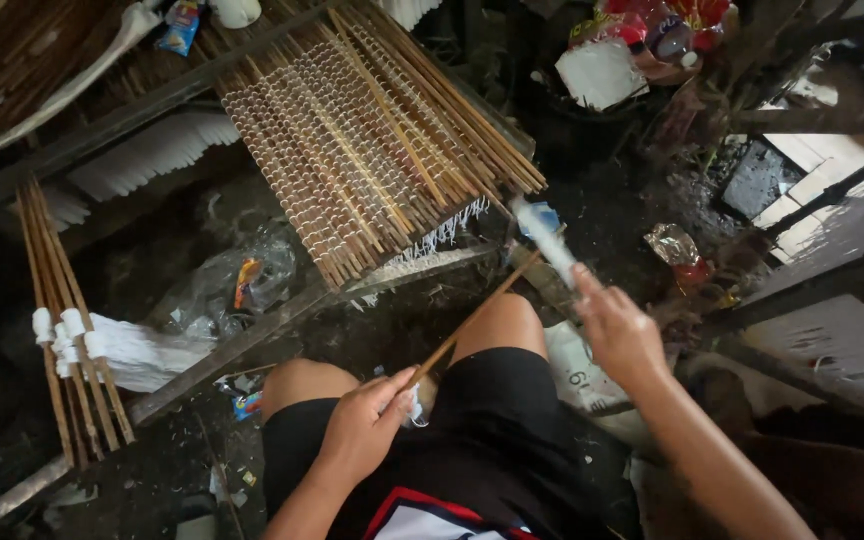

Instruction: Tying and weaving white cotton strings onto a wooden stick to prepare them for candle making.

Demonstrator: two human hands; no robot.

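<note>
Along the left edge of the dirt floor [392, 330], a bundle of sticks [67, 330] is leaning on a wooden rail [222, 345], its white-wrapped middles kept off the dirt. Above the knees, a mat of laid sticks [352, 150] is resting across the rail. The left hand [367, 425] is clamping 1 thin bamboo stick [472, 320] near its lower end, angling it up toward the right hand [617, 330], whose fingers are closing on a blurred white roll [547, 235] at the stick's tip; wrist bent, forearm reaching out.
</note>
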